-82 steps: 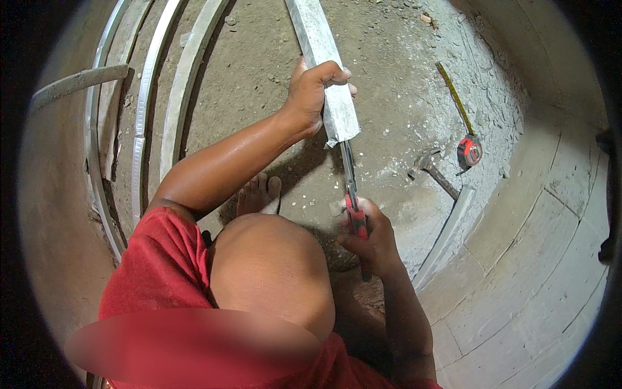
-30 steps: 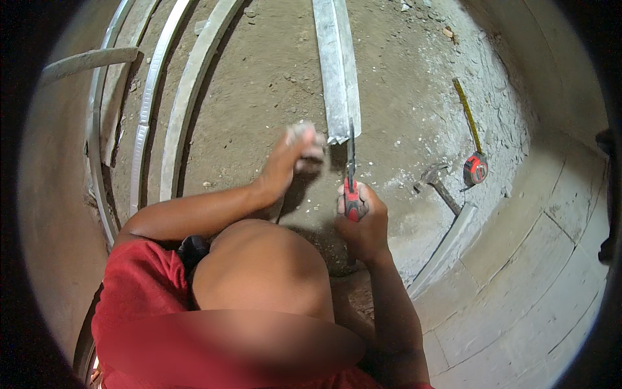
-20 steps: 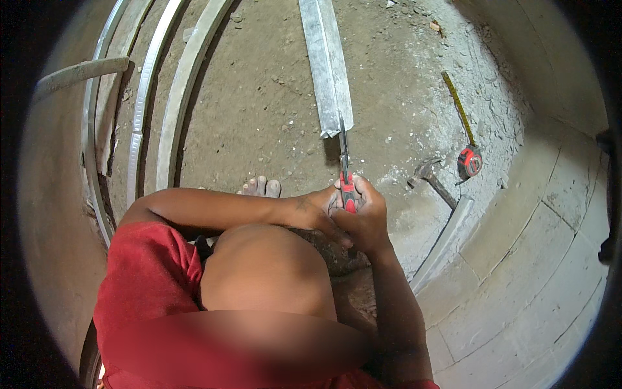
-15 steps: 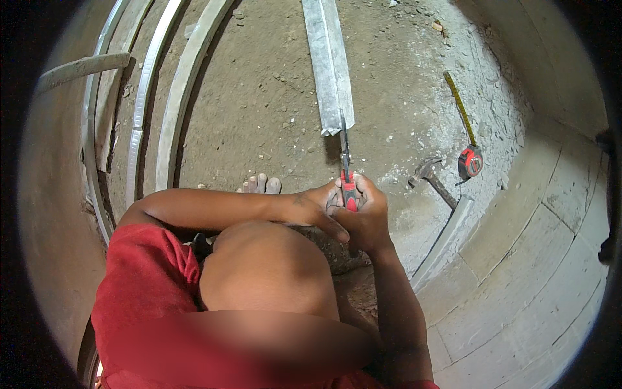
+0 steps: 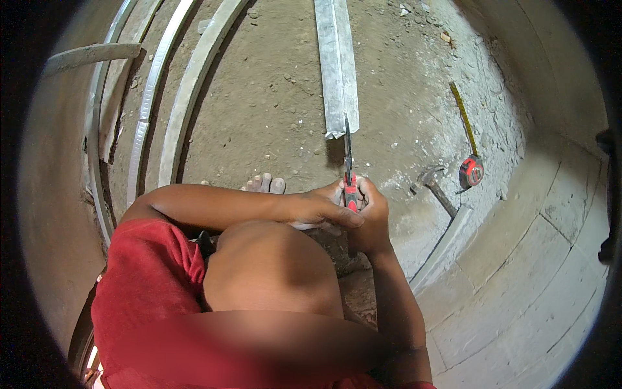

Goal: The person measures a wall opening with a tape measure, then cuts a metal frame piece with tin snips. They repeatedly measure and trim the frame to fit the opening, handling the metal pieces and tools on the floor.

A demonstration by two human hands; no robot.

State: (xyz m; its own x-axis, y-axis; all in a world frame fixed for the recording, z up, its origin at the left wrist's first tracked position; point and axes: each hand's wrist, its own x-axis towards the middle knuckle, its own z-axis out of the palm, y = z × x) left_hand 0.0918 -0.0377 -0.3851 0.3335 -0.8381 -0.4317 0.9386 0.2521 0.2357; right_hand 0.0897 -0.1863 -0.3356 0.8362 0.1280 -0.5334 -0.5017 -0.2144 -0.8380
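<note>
A pair of red-handled tin snips [image 5: 350,188] is clasped between both my hands, with its dark blades pointing away from me. My left hand [image 5: 327,206] reaches across from the left and wraps round the handles, its thumb lying toward my right hand. My right hand [image 5: 372,211] closes round the same handles from the right. The blade tips overlap the near end of a long grey sheet-metal channel [image 5: 337,71], dusty and creased along its length. Its near edge looks ragged. How deep the blades sit in the metal I cannot tell.
A hammer [image 5: 438,189] and a red tape measure [image 5: 472,171] with its yellow blade out lie to the right. Several long metal profiles [image 5: 152,91] run along the left wall. A short strip [image 5: 444,249] rests near the tiled right side. Rubble dots the dirt floor.
My left thumb has moved up and closer to my right hand, and the fingers of both hands look more tightly closed round the handles. The whole view has shifted slightly.
</note>
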